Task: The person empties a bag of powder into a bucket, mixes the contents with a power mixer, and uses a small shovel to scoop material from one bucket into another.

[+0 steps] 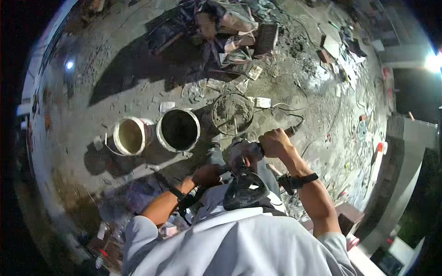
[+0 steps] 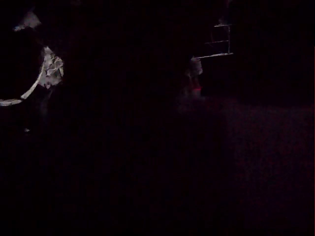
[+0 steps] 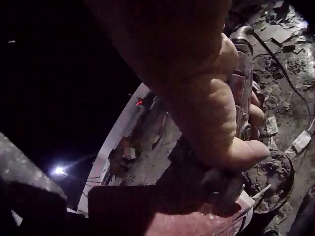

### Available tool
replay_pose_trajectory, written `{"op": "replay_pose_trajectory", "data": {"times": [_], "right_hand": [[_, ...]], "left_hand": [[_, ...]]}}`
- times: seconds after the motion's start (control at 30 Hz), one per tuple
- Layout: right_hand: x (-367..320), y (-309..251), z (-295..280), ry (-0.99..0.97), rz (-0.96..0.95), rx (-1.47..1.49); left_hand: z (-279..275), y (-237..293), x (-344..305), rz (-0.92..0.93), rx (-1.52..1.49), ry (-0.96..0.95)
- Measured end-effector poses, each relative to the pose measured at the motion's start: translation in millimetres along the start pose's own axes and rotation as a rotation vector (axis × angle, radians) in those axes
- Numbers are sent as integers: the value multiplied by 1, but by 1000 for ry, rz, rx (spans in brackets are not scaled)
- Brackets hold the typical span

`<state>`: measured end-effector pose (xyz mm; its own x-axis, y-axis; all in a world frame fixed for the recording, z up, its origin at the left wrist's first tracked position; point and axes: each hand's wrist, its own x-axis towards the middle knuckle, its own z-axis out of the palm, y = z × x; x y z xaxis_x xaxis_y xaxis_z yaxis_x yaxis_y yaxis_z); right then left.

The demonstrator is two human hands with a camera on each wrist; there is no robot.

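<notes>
An electric hand mixer (image 1: 246, 154) is held in front of the body, its metal rod (image 1: 235, 125) reaching down into a bucket of grey mortar (image 1: 230, 108). My right hand (image 1: 276, 143) grips the mixer's handle, where a cord leaves the end. In the right wrist view the fingers of the right hand (image 3: 211, 118) wrap round that handle (image 3: 241, 93), with the thumb pointing toward the mortar bucket (image 3: 273, 177). My left hand (image 1: 206, 175), in shadow, holds the mixer's other side. The left wrist view is nearly black and hides this hand.
Left of the mortar stand a dark-looking bucket (image 1: 178, 130) and a pale bucket of cloudy liquid (image 1: 130, 136). A white power socket block (image 1: 263, 102) with cables lies beside the mortar. Bags and boxes (image 1: 230, 37) are heaped ahead, with rubble and scraps (image 1: 340, 55) at the right.
</notes>
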<state>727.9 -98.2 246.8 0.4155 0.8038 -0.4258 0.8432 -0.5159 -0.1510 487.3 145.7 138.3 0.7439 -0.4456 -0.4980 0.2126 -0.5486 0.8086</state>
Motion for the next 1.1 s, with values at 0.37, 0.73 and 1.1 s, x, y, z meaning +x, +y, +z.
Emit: {"op": "replay_pose_trajectory", "data": {"times": [0.37,0.73,1.1], "right_hand": [[18,56,-17,-339,-43,-53],[-4,83,-26,-233,-76,-41],[-13,94,-62,-294,-138,-97]], "left_hand": [[-19,77,37,-216,-172,100],[-4,110,60,-296,-104,205],[13,132,67,-357,-82,164]]}}
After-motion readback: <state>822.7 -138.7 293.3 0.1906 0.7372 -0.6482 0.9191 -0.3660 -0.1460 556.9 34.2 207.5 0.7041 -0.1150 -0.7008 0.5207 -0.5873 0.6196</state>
